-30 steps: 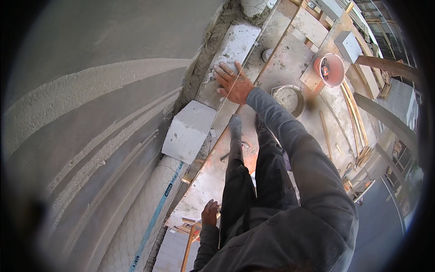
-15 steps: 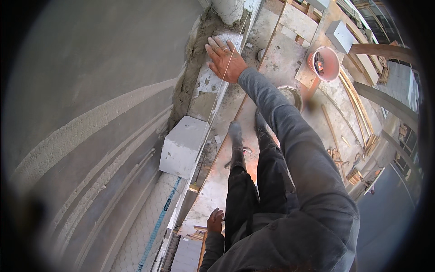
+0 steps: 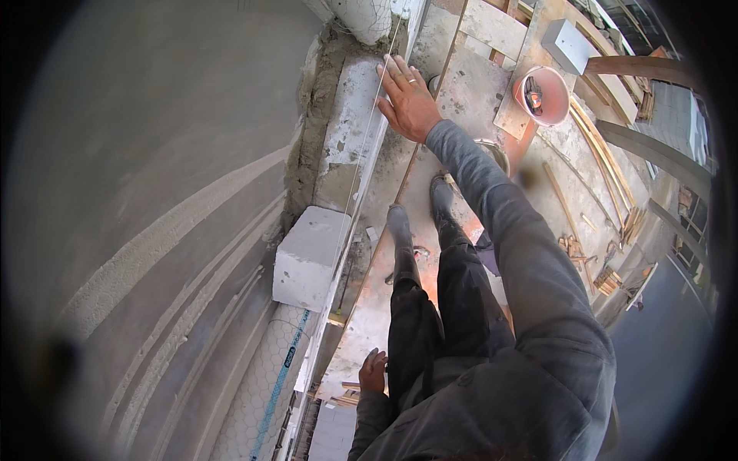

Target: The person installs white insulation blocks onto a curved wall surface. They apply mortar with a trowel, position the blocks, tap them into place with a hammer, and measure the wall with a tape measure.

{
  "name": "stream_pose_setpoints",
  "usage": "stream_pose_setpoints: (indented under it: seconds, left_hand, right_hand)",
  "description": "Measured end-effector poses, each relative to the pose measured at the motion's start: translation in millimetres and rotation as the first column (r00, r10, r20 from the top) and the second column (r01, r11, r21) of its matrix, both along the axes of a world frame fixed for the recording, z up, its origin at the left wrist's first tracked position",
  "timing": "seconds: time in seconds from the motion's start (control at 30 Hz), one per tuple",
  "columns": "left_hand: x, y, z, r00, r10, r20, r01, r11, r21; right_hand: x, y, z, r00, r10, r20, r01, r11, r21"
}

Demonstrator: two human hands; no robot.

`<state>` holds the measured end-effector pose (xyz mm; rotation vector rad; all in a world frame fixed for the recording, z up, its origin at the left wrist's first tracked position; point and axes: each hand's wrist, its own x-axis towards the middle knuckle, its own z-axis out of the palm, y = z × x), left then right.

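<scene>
While the right hand (image 3: 411,100) is stretched out, its fingers are straight and a little apart, near the thin string (image 3: 368,129). The long white block (image 3: 350,115) lies just left of them — I can't tell if they touch. Left of the left hand's (image 3: 373,374) bent fingers is wire mesh (image 3: 257,376) — whether they hold anything, I can't tell.

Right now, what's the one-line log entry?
right grip: open, at edge of upper white block, contact unclear | left grip: beside left leg | lower white block: untouched
</scene>
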<state>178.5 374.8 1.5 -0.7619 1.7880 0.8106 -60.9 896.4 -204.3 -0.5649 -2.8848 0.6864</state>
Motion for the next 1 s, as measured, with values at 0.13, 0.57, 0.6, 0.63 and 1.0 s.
stream_pose_setpoints:
  seconds: [0.13, 0.57, 0.6, 0.63, 1.0]
  left_hand:
    - [-17.5, 16.0, -4.0, 0.999, -0.046, -0.005, 0.046, 0.999, -0.017]
    - [-45.3, 48.1, -73.5, 0.940, -0.340, -0.016, 0.333, 0.927, -0.170]
    - [-51.6, 67.4, -72.5, 0.928, -0.372, -0.007, 0.367, 0.917, -0.155]
    - [-58.0, 68.8, -78.2, 0.922, -0.388, 0.000, 0.384, 0.910, -0.155]
    - [-54.2, 76.4, -76.1, 0.926, -0.378, 0.003, 0.371, 0.907, -0.201]
  right_hand:
    - [101.1, -31.4, 2.6, 0.935, -0.331, -0.126, 0.268, 0.894, -0.358]
    - [262.7, -135.4, -261.6, 0.066, -0.705, 0.707, 0.742, -0.439, -0.507]
    - [246.3, -129.4, -271.6, -0.028, -0.728, 0.685, 0.633, -0.543, -0.552]
    - [250.8, -121.1, -299.3, -0.094, -0.736, 0.671, 0.619, -0.571, -0.539]
    - [370.2, -133.9, -201.1, 0.322, -0.604, 0.729, 0.855, -0.146, -0.498]
